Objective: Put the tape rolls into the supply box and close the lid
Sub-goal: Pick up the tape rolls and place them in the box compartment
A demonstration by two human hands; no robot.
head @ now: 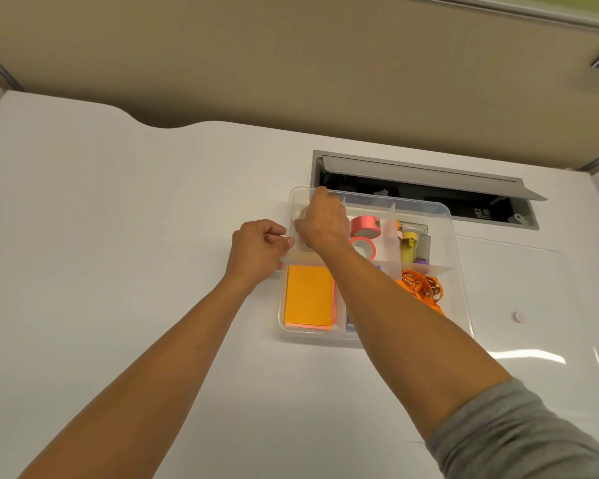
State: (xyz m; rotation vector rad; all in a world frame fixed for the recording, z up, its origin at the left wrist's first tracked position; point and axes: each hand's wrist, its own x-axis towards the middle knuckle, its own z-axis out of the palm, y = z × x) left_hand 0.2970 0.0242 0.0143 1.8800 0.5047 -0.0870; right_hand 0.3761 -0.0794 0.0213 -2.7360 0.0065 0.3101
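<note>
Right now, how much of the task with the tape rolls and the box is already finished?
Done: two pink tape rolls sit in the middle compartment of the clear plastic supply box. In hand: the right hand lowers a clear tape roll into the far-left compartment, while the left hand steadies the box edge. Left: releasing that roll and closing the transparent lid, which lies on the desk beside the box.

no text, label or number is legible anywhere in view.
</note>
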